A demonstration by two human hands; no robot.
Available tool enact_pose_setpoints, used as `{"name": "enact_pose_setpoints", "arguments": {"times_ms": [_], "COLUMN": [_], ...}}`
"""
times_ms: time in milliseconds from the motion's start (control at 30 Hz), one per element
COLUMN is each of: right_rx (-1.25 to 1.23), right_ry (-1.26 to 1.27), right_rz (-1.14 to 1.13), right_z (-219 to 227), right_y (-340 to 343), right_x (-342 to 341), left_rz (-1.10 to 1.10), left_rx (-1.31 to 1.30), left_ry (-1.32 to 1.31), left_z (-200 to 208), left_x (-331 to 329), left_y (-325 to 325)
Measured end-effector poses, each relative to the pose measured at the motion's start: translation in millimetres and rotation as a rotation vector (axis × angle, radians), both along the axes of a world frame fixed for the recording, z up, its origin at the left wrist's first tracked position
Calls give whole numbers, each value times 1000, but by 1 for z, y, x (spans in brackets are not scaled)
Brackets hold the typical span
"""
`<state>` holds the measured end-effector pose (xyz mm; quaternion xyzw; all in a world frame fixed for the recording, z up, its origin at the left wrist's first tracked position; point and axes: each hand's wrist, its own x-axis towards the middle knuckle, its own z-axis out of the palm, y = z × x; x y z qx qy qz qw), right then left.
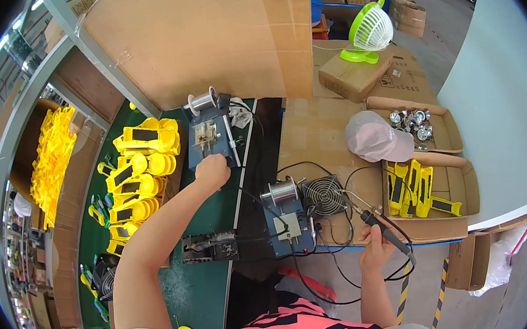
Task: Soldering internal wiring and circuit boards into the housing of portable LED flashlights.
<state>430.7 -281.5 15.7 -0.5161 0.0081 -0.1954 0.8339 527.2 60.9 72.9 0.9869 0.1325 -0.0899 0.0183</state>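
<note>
My right hand (374, 250) is wrapped around the black handle of a soldering iron (390, 235), its metal tip end angled up and left beside the round black fan grille (324, 196). A cable loops from the handle down toward a blue solder wire feeder (287, 230) with a spool of wire. Over on the green bench, my left hand (213, 171) is closed at the near edge of a second blue feeder (209, 135). Whatever its fingers grip is hidden from view. Several yellow plastic housings with black panels (139, 171) lie stacked left of my forearm.
A carton of yellow housings (456, 207), a cap (377, 137) and a box of shiny metal parts (416, 125) sit at right. Behind them stands a green fan (371, 29). A black fixture (210, 247) lies by the green bench's edge. Loose cables cross the middle.
</note>
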Motion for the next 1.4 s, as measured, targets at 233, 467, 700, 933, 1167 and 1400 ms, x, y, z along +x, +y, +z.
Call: {"name": "enact_pose_setpoints", "arguments": {"times_ms": [233, 467, 700, 933, 1167, 1400], "right_rx": [-36, -77, -73, -98, -101, -106], "right_ry": [20, -10, -52, -29, -58, -67], "right_rz": [51, 73, 67, 64, 55, 68], "right_z": [-2, 0, -3, 1, 6, 4], "right_y": [6, 5, 0, 1, 6, 6], "right_x": [4, 2, 2, 1, -1, -4], "left_rz": [104, 85, -275, -264, -234, -194], "left_rx": [-183, -125, 344, 333, 254, 231], "left_ry": [46, 79, 20, 23, -10, -19], "left_z": [0, 6, -7, -14, -5, -6], "left_x": [-2, 0, -2, -4, -6, -9], "left_y": [6, -2, -1, 0, -3, -2]}}
